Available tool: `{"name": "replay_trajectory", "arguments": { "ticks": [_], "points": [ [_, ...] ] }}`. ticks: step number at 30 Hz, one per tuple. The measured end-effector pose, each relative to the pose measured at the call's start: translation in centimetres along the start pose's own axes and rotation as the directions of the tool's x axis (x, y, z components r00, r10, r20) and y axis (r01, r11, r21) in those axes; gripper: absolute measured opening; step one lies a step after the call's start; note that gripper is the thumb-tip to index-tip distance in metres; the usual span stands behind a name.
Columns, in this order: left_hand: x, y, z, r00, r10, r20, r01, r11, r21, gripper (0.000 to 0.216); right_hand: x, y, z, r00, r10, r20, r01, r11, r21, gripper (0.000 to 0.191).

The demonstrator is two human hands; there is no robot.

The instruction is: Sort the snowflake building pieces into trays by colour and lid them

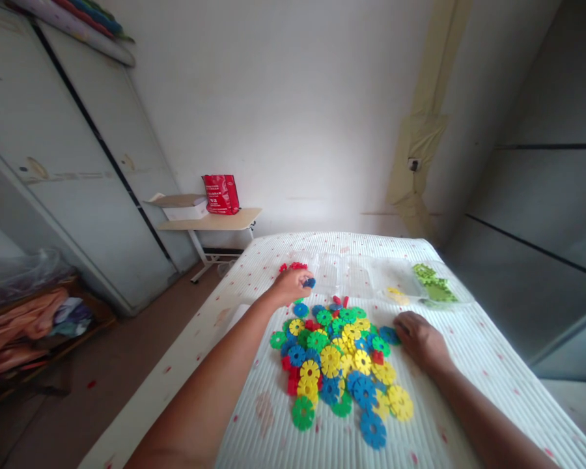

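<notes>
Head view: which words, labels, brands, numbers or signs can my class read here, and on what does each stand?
Red bag: white lettering in several lines, too small and blurred to quote.
Flower-shaped discs: no text that can be made out.
No other readable text shows.

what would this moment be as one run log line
left hand: pinching blue piece, near red pieces | right hand: beside mixed disc pile | clear tray: green pieces at right end
</notes>
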State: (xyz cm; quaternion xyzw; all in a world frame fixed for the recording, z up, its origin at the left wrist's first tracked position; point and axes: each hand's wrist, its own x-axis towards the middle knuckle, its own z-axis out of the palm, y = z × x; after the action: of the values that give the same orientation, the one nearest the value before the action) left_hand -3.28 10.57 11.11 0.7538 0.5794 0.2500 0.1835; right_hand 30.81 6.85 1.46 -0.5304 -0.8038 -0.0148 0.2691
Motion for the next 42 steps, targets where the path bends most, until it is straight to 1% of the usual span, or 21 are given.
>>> {"name": "replay_trajectory", "arguments": {
  "ticks": [1,3,7,9,11,13,15,17,20,24,26,29,31,34,38,42],
  "points": [
    [0.9,0.7,0.2,0.999,0.02,-0.03,-0.016,0.995,0.103,0.038,0.0,0.0,0.0,1.0,0.002,-0.001,-0.002,1.0,-0.002,0.024],
    [2.6,1.9,0.7,0.997,0.033,-0.069,-0.02,0.982,0.186,0.037,0.0,0.1,0.1,1.0,0.008,0.0,-0.008,1.0,-0.007,0.023],
    [4.8,3.4,2.2,0.994,0.023,-0.108,0.006,0.966,0.257,0.037,0.0,0.0,0.0,1.0,0.019,0.016,-0.019,1.0,0.001,0.023],
    [5.1,3.7,2.9,0.991,0.008,-0.134,0.03,0.959,0.281,0.039,0.0,-0.1,0.0,1.0,0.023,0.014,-0.024,1.0,0.016,0.023],
    [4.9,3.8,3.5,0.987,0.004,-0.16,0.044,0.955,0.293,0.04,0.0,-0.2,-0.1,1.0,0.028,0.01,-0.028,0.999,0.026,0.023],
    [4.1,3.9,3.9,0.985,0.017,-0.174,0.035,0.955,0.295,0.036,0.1,-0.3,-0.2,0.999,0.033,0.013,-0.033,0.999,0.028,0.024],
    [2.7,3.8,4.3,0.983,0.035,-0.182,0.02,0.956,0.291,0.032,0.1,-0.3,-0.3,0.999,0.035,0.019,-0.035,0.999,0.025,0.024],
    [0.7,3.6,4.7,0.977,0.055,-0.204,0.002,0.963,0.269,0.029,0.1,-0.3,-0.3,0.999,0.034,0.023,-0.035,0.999,0.021,0.023],
    [-3.0,3.1,5.2,0.954,0.069,-0.291,-0.014,0.982,0.187,0.024,0.1,-0.2,-0.2,0.999,0.03,0.026,-0.031,0.999,0.01,0.024],
    [-7.7,2.1,5.7,0.955,0.054,-0.292,-0.023,0.994,0.109,0.02,0.0,-0.2,-0.1,0.999,0.029,0.025,-0.029,1.0,-0.005,0.024],
    [-9.7,1.4,6.1,0.947,0.057,-0.316,-0.03,0.995,0.09,0.022,0.0,-0.3,-0.2,0.999,0.032,0.022,-0.032,0.999,-0.005,0.024],
    [-11.7,0.2,7.1,0.917,0.071,-0.392,-0.041,0.995,0.087,0.022,0.0,-0.4,-0.2,0.999,0.045,0.029,-0.045,0.999,-0.008,0.025],
    [-12.5,-0.5,7.8,0.898,0.08,-0.432,-0.047,0.995,0.087,0.021,0.0,-0.4,-0.3,0.998,0.056,0.036,-0.056,0.998,-0.008,0.024],
    [-12.6,-1.5,8.6,0.881,0.1,-0.463,-0.076,0.995,0.071,0.021,0.1,-0.3,-0.3,0.997,0.068,0.039,-0.069,0.998,0.008,0.022],
    [-12.2,-2.2,8.9,0.877,0.09,-0.472,-0.09,0.996,0.023,0.02,0.2,-0.5,-0.5,0.996,0.076,0.05,-0.076,0.997,0.014,0.023],
    [-12.2,-2.3,8.9,0.878,0.064,-0.475,-0.074,0.997,-0.002,0.019,0.2,-0.8,-0.9,0.996,0.074,0.046,-0.075,0.997,0.025,0.023]
  ]
}}
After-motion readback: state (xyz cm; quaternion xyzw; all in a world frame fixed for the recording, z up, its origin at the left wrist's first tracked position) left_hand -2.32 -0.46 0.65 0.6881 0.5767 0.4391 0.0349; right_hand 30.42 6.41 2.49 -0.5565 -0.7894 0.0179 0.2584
